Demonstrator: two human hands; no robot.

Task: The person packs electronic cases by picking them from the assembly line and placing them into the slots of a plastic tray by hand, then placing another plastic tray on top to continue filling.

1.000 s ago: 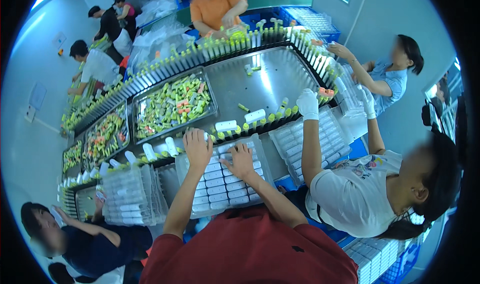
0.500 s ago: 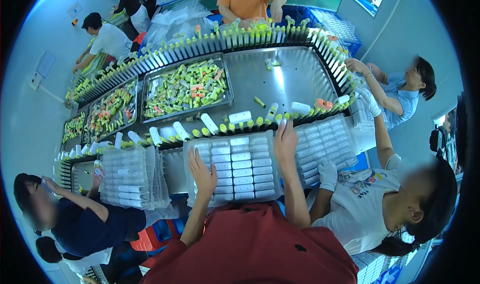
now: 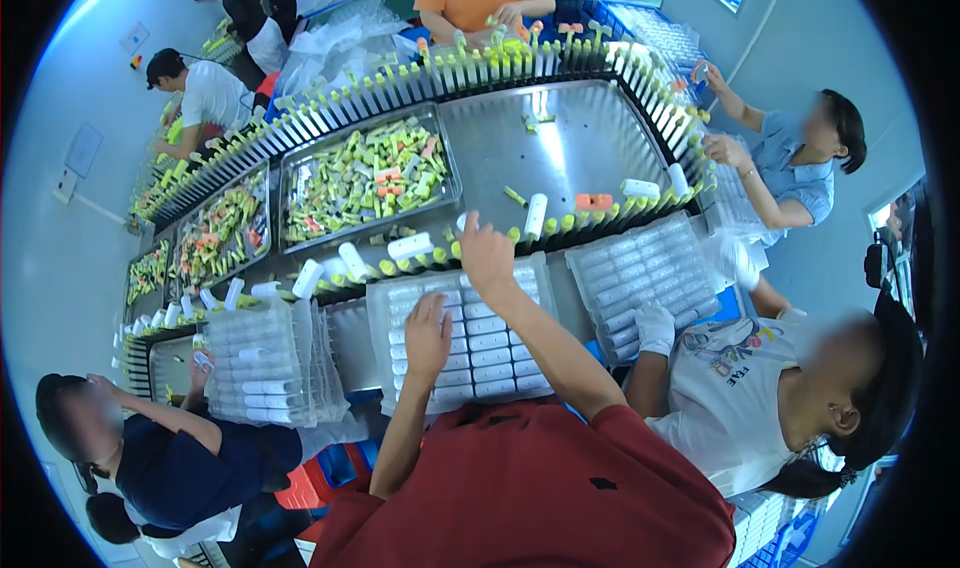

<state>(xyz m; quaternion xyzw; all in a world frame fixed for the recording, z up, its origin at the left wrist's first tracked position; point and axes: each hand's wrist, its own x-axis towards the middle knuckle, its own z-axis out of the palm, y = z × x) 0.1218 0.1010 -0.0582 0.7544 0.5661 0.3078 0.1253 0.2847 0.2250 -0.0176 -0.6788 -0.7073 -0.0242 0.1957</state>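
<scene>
A clear plastic blister tray (image 3: 378,318) lies before me, its pockets partly filled with rows of white oblong plastic pieces (image 3: 490,358). My left hand (image 3: 428,336) rests over its upper left pockets, fingers stretched out, close to a white piece there. Past the tray's far edge, my right hand (image 3: 488,258) reaches to the pegged line (image 3: 440,257) with yellow-green tips. Its fingers close on a white plastic piece (image 3: 463,223), mostly covered by the fingertips. Other white pieces lie on this line, one lengthwise (image 3: 409,246) left of my hand and one tilted (image 3: 536,216) to its right.
Beyond the line, metal trays (image 3: 455,158) hold heaped yellow-green and orange parts. A co-worker's gloved hand (image 3: 655,328) touches another blister tray (image 3: 575,263) on my right. Stacked blister trays (image 3: 305,368) stand left, by another worker. An orange piece (image 3: 593,202) sits on the line.
My right hand has moved left and reached farther onto the line, onto a white piece. My left hand has shifted right over the tray. Pieces on the line have moved left.
</scene>
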